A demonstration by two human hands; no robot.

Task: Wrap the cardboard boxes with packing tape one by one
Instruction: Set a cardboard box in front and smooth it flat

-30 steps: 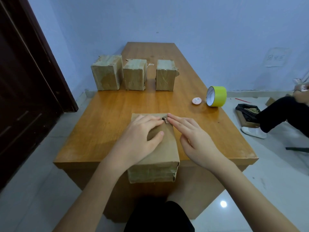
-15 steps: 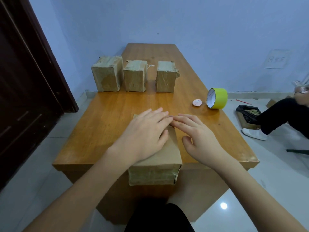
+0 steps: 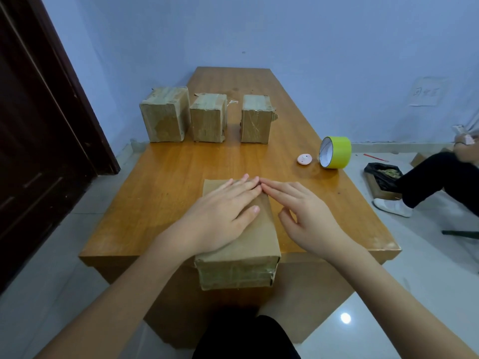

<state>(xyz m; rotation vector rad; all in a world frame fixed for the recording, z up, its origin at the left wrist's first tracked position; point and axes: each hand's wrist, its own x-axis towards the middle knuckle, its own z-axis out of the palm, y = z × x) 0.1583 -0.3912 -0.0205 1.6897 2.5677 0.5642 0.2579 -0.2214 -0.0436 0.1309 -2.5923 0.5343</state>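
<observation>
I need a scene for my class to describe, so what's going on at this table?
A person presses both hands flat on a cardboard box at the table's near edge: left hand on top, right hand at its right side, fingertips meeting. Three other boxes stand in a row further back. The yellow-green tape roll lies untouched to the right.

I am looking at a long orange-brown wooden table (image 3: 166,182) whose varnished top is gleaming softly. The nearest brown cardboard box (image 3: 248,244) is showing a matt, papery top, while its front face is shining under clear tape. The three taped cardboard boxes (image 3: 207,117) further back are looking wrinkled and faintly glossy. The lime-green roll of tape (image 3: 337,152) is appearing smooth with a white inner core, and the small pink round disc (image 3: 304,159) beside it is looking like plastic. The pale tiled floor (image 3: 388,307) is reflecting a lamp.
</observation>
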